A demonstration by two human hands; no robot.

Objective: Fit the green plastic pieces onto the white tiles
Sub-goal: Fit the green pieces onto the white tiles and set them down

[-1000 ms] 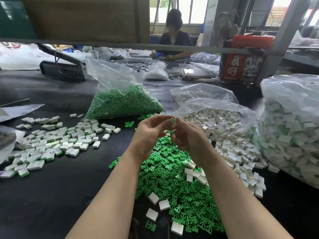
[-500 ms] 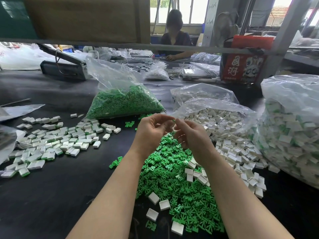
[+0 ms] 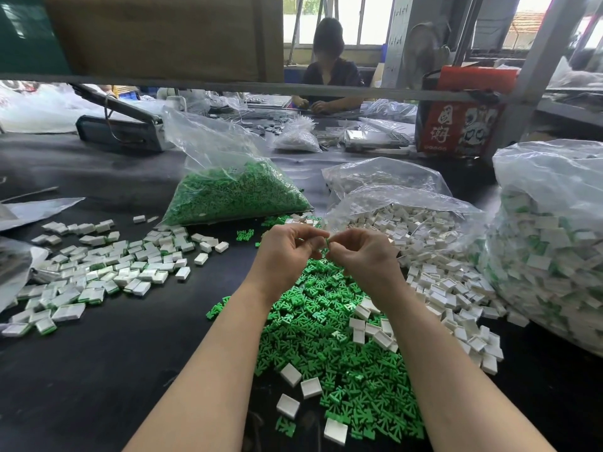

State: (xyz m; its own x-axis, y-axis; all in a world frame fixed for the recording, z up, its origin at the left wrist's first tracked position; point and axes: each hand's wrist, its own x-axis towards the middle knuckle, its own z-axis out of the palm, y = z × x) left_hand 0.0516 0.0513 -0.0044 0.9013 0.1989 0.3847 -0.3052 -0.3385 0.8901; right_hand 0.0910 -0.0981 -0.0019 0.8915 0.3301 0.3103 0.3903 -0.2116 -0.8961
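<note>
Left hand point(image 3: 283, 252) and right hand point(image 3: 362, 256) raised together above green pieces pile point(image 3: 329, 324) on black table point(image 3: 107, 353). Fingertips of both pinch one small green piece point(image 3: 327, 242); its orientation and long axis too small to tell. Loose white tiles point(image 3: 434, 288) flank right; bare table left of forearms.

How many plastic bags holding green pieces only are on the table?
1: the clear bag of green pieces lies behind the hands, left of the bags of white tiles. Others may be hidden.
</note>
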